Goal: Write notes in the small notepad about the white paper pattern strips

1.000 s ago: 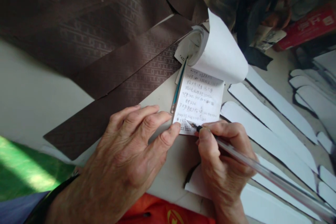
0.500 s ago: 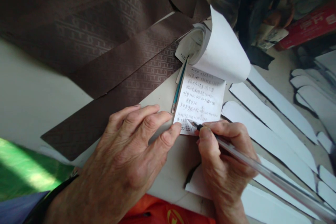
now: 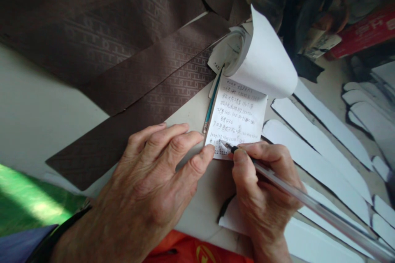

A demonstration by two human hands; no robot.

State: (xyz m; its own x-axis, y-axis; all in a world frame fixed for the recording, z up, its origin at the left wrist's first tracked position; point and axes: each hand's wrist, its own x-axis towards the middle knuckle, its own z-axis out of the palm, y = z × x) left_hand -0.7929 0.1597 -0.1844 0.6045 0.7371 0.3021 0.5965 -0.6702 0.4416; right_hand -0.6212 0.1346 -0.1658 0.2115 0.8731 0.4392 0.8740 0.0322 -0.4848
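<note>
A small white notepad [image 3: 237, 117] full of handwriting lies on the pale table [image 3: 33, 115], its upper sheets [image 3: 265, 61] curled back. My right hand [image 3: 265, 189] pinches a clear ballpoint pen [image 3: 302, 201], with the tip resting on the pad's lowest line. My left hand [image 3: 154, 181] lies flat with fingers spread, its index fingertip pressing the pad's lower left corner. A teal pencil [image 3: 212, 102] lies along the pad's left edge.
Strips of brown patterned fabric [image 3: 123, 70] cover the table's upper left. Several white-faced cut pieces [image 3: 321, 152] fan out on the right. Orange cloth [image 3: 191, 250] lies at the bottom edge, green cloth [image 3: 27, 201] at lower left, a red box [image 3: 367, 28] at upper right.
Almost nothing differs: the view has shifted slightly, and both hands and the pen tip stay at the pad's bottom line.
</note>
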